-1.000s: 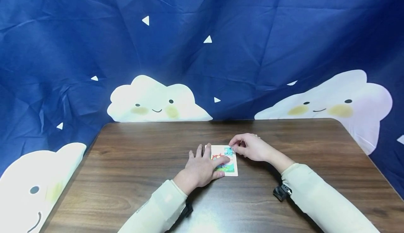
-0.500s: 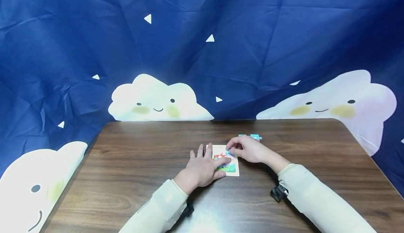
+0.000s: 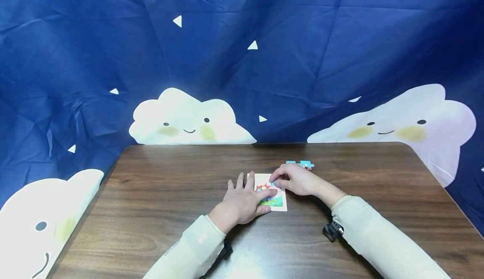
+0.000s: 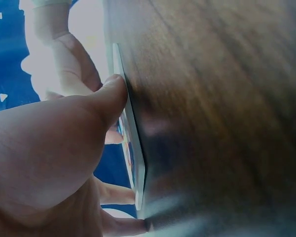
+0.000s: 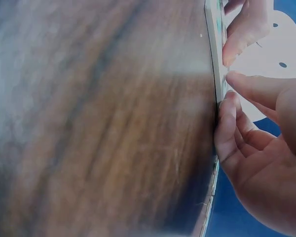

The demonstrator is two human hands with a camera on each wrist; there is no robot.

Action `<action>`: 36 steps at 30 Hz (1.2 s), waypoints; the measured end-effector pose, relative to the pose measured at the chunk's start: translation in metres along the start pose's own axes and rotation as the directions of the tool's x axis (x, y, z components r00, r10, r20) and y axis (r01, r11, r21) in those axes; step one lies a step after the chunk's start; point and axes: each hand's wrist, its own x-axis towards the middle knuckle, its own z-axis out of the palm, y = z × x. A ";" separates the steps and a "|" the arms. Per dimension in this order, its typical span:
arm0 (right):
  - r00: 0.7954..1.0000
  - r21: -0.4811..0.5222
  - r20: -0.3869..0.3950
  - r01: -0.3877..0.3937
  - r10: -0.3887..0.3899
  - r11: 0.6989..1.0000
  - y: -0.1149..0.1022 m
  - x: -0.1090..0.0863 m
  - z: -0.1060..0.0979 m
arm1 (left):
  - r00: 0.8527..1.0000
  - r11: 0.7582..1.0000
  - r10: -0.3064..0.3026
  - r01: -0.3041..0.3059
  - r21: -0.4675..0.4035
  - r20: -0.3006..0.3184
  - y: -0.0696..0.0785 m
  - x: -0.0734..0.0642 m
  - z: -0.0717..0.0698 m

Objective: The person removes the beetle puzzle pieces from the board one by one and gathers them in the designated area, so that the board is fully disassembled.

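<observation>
A small white-framed jigsaw puzzle board (image 3: 280, 203) with a colourful picture lies on the table. My left hand (image 3: 242, 203) rests spread over its left side, the thumb along the near edge and the index finger across the picture. In the left wrist view the thumb (image 4: 116, 91) lies on the board's edge. At the board's upper right, my right hand (image 3: 298, 179) pinches a blue puzzle piece (image 3: 272, 183) between thumb and index finger, mostly hidden by the fingertips. The right wrist view has the right thumb (image 5: 251, 86) at the board, the other fingers curled.
Just behind the right hand lie light-blue puzzle pieces (image 3: 306, 164), partly covered by it. The brown wooden table (image 3: 170, 178) ends at a blue curtain (image 3: 211, 52) printed with white clouds.
My right hand has shifted slightly left and nearer over the board with the puzzle piece, uncovering the blue pieces behind it. The left hand stays in place on the board.
</observation>
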 end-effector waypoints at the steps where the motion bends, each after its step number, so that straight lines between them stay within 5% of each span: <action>1: 1.000 -0.002 0.000 0.001 -0.001 1.000 0.000 0.000 0.000 | 1.000 1.000 -0.001 0.001 -0.001 0.001 0.000 0.000 0.000; 36: 1.000 -0.045 -0.029 -0.011 0.009 0.999 -0.006 0.001 0.000 | 1.000 1.000 -0.002 0.002 -0.007 0.008 0.000 0.001 0.000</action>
